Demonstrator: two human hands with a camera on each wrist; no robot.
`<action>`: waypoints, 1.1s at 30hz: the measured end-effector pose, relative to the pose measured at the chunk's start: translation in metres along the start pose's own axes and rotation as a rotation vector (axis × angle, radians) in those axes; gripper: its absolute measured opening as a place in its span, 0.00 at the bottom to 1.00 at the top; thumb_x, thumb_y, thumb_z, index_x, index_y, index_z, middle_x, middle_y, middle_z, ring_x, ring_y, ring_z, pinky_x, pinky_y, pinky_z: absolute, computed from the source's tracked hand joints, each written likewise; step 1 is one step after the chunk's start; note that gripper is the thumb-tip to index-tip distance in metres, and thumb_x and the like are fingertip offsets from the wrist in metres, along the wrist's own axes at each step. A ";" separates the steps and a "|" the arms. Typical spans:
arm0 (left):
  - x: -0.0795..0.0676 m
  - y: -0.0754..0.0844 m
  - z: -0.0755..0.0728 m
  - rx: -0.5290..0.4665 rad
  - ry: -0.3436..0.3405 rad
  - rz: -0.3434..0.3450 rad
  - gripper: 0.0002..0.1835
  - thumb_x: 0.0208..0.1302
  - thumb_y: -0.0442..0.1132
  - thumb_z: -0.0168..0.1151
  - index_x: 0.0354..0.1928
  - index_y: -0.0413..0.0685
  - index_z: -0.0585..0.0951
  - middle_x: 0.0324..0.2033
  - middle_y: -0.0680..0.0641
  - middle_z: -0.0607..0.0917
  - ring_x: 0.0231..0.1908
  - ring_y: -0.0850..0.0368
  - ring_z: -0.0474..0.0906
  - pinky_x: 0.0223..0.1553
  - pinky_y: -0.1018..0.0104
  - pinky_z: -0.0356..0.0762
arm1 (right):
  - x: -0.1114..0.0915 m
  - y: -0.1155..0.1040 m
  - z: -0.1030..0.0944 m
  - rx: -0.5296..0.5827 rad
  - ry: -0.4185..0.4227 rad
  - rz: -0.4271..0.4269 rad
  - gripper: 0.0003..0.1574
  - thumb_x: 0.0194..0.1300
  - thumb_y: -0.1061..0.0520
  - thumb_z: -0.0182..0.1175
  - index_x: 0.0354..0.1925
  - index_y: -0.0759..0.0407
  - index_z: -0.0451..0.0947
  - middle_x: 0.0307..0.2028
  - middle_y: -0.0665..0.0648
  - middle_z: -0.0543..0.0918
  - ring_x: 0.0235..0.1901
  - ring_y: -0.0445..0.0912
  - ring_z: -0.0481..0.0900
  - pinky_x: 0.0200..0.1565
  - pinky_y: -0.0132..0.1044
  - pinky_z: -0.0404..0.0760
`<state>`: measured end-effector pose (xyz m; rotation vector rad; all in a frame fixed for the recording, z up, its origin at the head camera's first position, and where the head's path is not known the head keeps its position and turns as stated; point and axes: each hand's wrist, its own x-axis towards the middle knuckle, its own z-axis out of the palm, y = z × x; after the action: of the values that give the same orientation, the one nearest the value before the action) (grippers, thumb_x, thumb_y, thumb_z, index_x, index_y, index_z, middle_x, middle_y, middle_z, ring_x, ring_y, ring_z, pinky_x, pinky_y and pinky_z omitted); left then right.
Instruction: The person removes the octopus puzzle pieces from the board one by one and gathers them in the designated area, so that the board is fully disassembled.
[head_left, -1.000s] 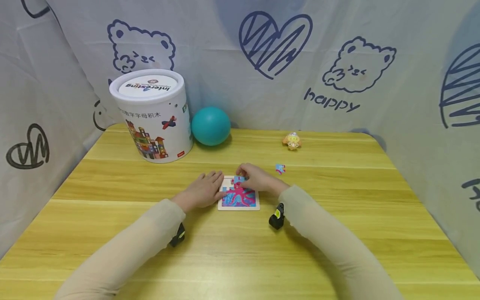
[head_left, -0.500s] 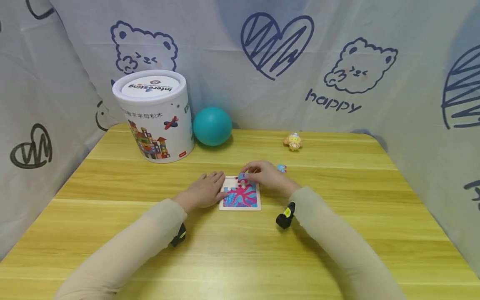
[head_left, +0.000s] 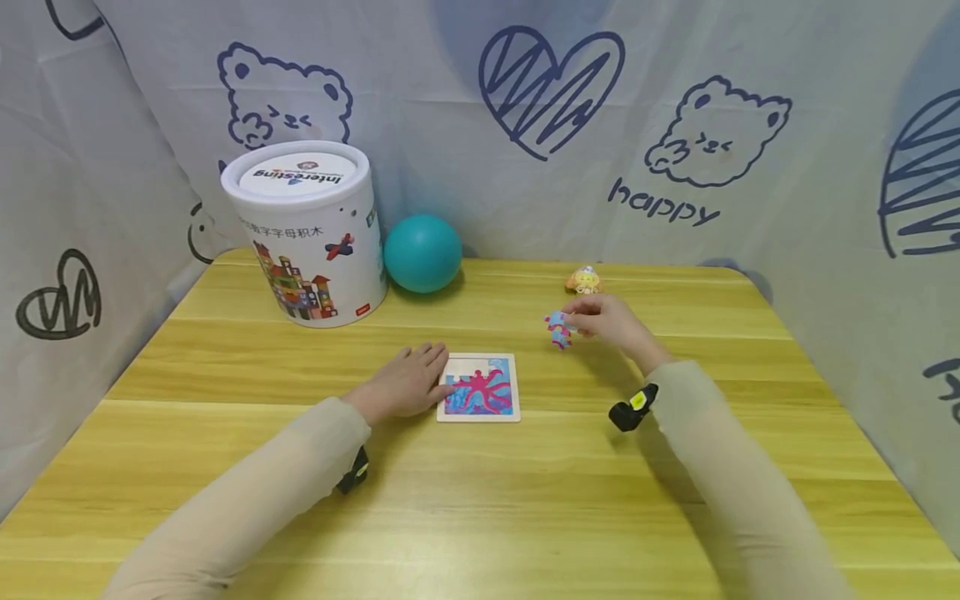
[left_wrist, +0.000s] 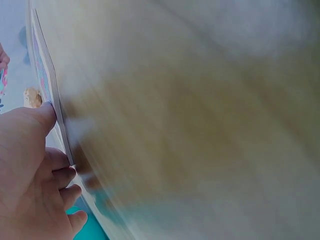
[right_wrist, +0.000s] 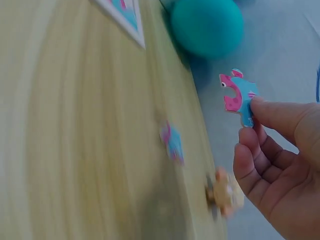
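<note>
The jigsaw board (head_left: 480, 392), white-framed with a pink octopus picture, lies on the table. Part of its top row is bare. My left hand (head_left: 403, 383) rests flat along the board's left edge, its thumb (left_wrist: 44, 116) on the frame. Up and to the right, my right hand (head_left: 613, 325) pinches a blue and pink puzzle piece (right_wrist: 245, 100) between thumb and fingers, raised off the table. A second puzzle piece (right_wrist: 173, 143) lies loose on the tabletop below it; in the head view the two pieces appear close together.
Behind the right hand sits a small yellow and orange toy figure (head_left: 585, 280). A teal ball (head_left: 423, 253) touches or nearly touches a large white bucket (head_left: 307, 242) at the back left. Patterned cloth (head_left: 450, 125) hangs behind the wooden table (head_left: 480, 517).
My right hand has lifted the puzzle piece from the board's top row and carried it right, over beside the loose piece. The left hand has stayed on the board.
</note>
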<state>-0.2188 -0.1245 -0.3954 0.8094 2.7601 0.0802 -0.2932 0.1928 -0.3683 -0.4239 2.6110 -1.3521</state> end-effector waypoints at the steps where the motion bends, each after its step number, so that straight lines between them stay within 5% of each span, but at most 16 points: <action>1: 0.000 0.000 0.000 0.001 0.000 0.000 0.36 0.71 0.55 0.40 0.69 0.35 0.51 0.68 0.38 0.52 0.67 0.43 0.45 0.64 0.48 0.43 | -0.001 0.004 -0.006 -0.013 0.007 0.014 0.16 0.64 0.60 0.58 0.46 0.71 0.77 0.27 0.56 0.77 0.26 0.46 0.72 0.35 0.44 0.77; 10: 0.000 0.000 0.000 0.008 -0.002 0.004 0.36 0.71 0.54 0.40 0.69 0.35 0.51 0.68 0.38 0.52 0.67 0.43 0.45 0.65 0.48 0.44 | -0.013 0.045 -0.048 -0.133 0.024 0.150 0.19 0.66 0.55 0.55 0.49 0.68 0.78 0.42 0.62 0.80 0.34 0.49 0.71 0.38 0.40 0.75; 13: 0.000 -0.001 0.001 0.012 0.000 0.006 0.36 0.71 0.54 0.40 0.69 0.35 0.51 0.68 0.38 0.52 0.67 0.43 0.45 0.64 0.47 0.44 | -0.016 0.058 -0.054 -0.138 0.015 0.157 0.20 0.67 0.56 0.55 0.48 0.71 0.77 0.40 0.61 0.81 0.32 0.45 0.70 0.34 0.32 0.72; 20: 0.000 -0.002 0.002 0.012 -0.004 0.007 0.35 0.71 0.54 0.40 0.69 0.35 0.51 0.68 0.38 0.52 0.67 0.43 0.45 0.64 0.47 0.44 | -0.016 0.073 -0.058 -0.072 -0.013 0.207 0.21 0.66 0.59 0.56 0.49 0.76 0.75 0.32 0.54 0.80 0.28 0.38 0.71 0.31 0.28 0.74; 33: 0.000 0.000 0.001 0.017 0.006 0.006 0.36 0.71 0.55 0.40 0.69 0.34 0.52 0.68 0.37 0.53 0.67 0.43 0.47 0.64 0.47 0.45 | -0.009 0.076 -0.057 -0.137 -0.026 0.234 0.20 0.67 0.60 0.54 0.50 0.74 0.74 0.29 0.51 0.78 0.25 0.40 0.68 0.28 0.29 0.71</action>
<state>-0.2185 -0.1246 -0.3959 0.8233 2.7678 0.0608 -0.3134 0.2812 -0.3976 -0.1464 2.6422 -1.0915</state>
